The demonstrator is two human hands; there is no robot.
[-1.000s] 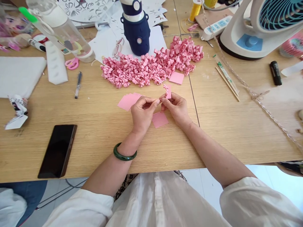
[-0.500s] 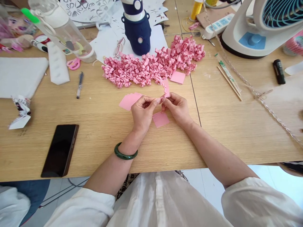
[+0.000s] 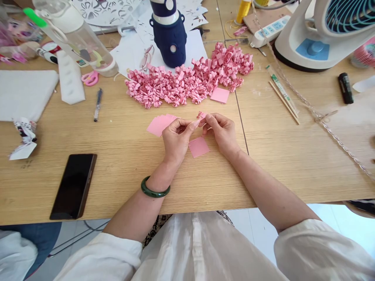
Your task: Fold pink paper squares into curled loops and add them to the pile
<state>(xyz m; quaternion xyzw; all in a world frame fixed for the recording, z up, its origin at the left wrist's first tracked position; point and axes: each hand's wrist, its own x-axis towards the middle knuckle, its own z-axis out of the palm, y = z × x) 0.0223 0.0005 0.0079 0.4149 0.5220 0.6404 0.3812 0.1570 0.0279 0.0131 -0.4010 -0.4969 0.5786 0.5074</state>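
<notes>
2 hands' fingers pinched nearly closed on curled pink paper | above table

Wood-grained light-brown desk: smooth. Black rectangular phone, near-left corner: glossy. Square pink paper sheet: matt.

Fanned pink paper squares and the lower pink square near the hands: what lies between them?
In the head view, the left hand lies between the fanned squares and the lower pink square, its thumb and fingers pinched together.
</notes>
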